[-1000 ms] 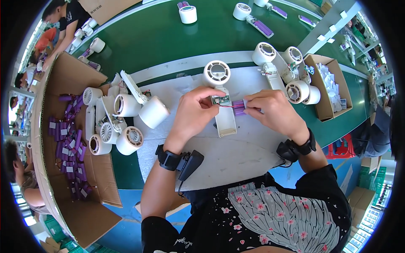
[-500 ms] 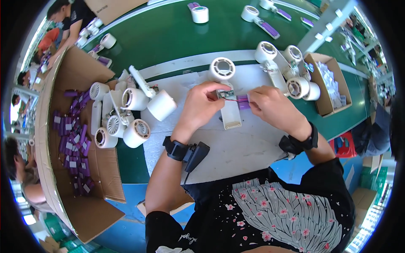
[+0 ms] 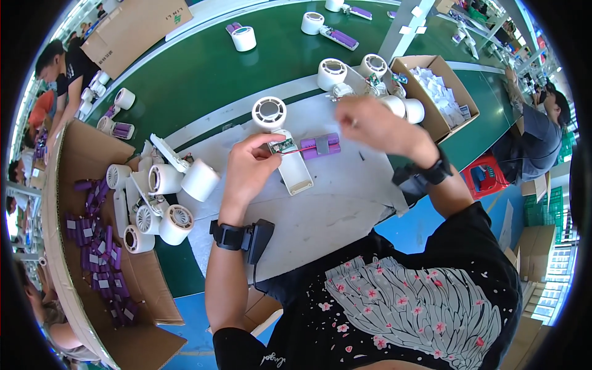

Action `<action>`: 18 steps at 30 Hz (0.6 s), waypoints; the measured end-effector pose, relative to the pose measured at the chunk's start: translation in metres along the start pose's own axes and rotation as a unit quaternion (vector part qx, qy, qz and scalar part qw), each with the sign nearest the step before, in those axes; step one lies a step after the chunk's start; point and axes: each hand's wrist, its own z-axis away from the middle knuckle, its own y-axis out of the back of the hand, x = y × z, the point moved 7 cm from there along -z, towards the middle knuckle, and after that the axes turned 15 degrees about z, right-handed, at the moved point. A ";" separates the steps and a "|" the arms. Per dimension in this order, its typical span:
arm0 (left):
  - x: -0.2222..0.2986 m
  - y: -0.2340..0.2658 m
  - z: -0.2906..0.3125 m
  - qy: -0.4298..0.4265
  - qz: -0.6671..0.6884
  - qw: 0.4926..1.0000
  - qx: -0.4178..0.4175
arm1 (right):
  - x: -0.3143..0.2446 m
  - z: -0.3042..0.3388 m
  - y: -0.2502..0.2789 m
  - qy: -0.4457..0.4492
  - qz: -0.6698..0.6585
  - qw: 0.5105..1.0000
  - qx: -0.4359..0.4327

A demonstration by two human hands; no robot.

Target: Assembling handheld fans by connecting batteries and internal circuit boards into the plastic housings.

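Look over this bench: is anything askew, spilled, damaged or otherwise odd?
Nothing looks damaged or spilled. The fan lies opened under the left hand, its purple battery out beside it on red wires. The white fans at the left lie tumbled in a loose heap.

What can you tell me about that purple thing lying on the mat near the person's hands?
The purple battery pack looks like two cylinders side by side, wrapped in glossy purple film, with a grey strip across the middle. It lies flat on the pale grey mat, roughly crosswise. Thin red wire runs from its left end to a small green circuit board, which the left hand pinches over a white fan handle shell. The right hand, blurred, is just above and right of it, apparently not touching.
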 end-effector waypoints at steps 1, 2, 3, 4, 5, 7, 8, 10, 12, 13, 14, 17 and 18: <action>-0.003 0.005 0.004 0.003 0.003 1.000 0.007 | 0.011 0.002 0.018 -0.058 0.000 0.998 0.019; -0.004 0.007 0.007 0.005 0.008 1.000 0.010 | 0.025 0.008 0.040 -0.118 0.004 0.992 0.039; -0.002 0.005 0.005 0.006 0.010 1.000 0.009 | 0.050 0.020 0.059 -0.140 0.036 0.986 0.083; 0.001 0.003 0.004 0.006 0.009 1.000 0.009 | 0.077 0.031 0.078 -0.159 0.068 0.977 0.125; 0.003 0.001 0.002 0.008 0.005 1.000 0.007 | 0.114 0.047 0.091 -0.270 0.086 0.954 0.103; 0.004 -0.004 -0.001 0.016 0.005 1.000 0.000 | 0.141 0.075 0.102 -0.383 0.105 0.915 0.073; 0.004 -0.004 -0.001 0.019 0.009 1.000 0.000 | 0.142 0.076 0.104 -0.378 0.158 0.907 0.094; 0.004 -0.004 -0.002 0.025 0.016 1.000 -0.003 | 0.140 0.076 0.105 -0.365 0.263 0.883 0.136; 0.000 0.001 0.001 0.032 0.013 0.999 0.013 | 0.082 0.041 0.058 -0.213 -0.025 0.966 0.142; -0.002 0.003 0.002 0.030 0.013 0.999 0.014 | 0.031 0.025 0.039 -0.118 -0.031 0.987 0.101; -0.003 0.005 0.003 0.029 0.011 0.999 0.015 | -0.012 0.011 0.022 -0.021 -0.037 0.997 0.060; -0.003 0.001 0.001 0.026 0.004 1.000 0.005 | -0.037 -0.001 -0.022 0.102 0.030 0.992 0.067; -0.001 0.001 0.000 0.020 0.001 1.000 0.010 | -0.031 -0.006 -0.033 0.098 0.005 0.994 0.040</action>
